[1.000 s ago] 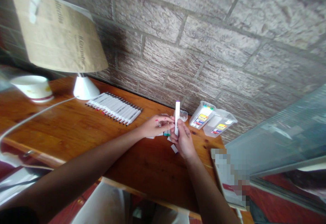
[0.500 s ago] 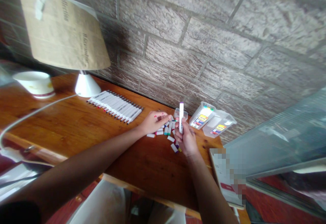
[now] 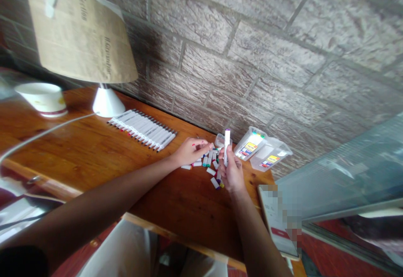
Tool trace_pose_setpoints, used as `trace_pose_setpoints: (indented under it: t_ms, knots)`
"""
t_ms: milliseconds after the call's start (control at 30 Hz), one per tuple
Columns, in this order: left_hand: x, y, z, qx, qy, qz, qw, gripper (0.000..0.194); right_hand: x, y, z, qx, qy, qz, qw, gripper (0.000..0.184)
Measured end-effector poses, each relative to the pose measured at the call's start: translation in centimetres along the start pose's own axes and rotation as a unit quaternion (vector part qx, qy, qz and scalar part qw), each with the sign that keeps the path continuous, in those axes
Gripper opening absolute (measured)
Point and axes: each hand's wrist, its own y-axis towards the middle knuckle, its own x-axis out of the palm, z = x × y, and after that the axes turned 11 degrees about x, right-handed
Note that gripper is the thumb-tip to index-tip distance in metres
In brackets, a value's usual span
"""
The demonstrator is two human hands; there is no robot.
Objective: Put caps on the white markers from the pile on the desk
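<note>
My right hand (image 3: 234,172) is closed around a white marker (image 3: 227,142), held upright with its purple end up, above the right side of a pile. Many white marker caps (image 3: 209,158) with coloured ends lie loosely heaped between my hands. My left hand (image 3: 192,152) rests at the pile's left edge, thumb and fingers drawn together. A pale piece shows by the fingertips; whether they grip it is too small to tell. Behind the pile stands a small clear container (image 3: 220,139), partly hidden by the marker and my right hand.
Several white markers (image 3: 143,130) lie in a neat row by the lamp (image 3: 108,103). A paper cup (image 3: 44,100) stands far left. Two clear plastic boxes (image 3: 250,145) with labels are at the back right by the brick wall. A tablet-like device (image 3: 277,222) lies at the right edge.
The marker in my right hand has shifted slightly right and down. My left hand stays nearly in place at the caps. The view has moved a little.
</note>
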Motion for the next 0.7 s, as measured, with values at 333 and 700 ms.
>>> trace_pose_setpoints:
  t_ms: [333,700]
  knots:
    - [0.1,-0.1,-0.2,0.003,0.010,-0.007,1.000,0.039,0.0,0.0,0.0,0.018,0.017,-0.022,0.999,0.045]
    - [0.6,0.2,0.3,-0.060,-0.249,-0.039,0.966,0.046,0.7,0.3,1.7,-0.005,0.037,-0.125,0.991,0.028]
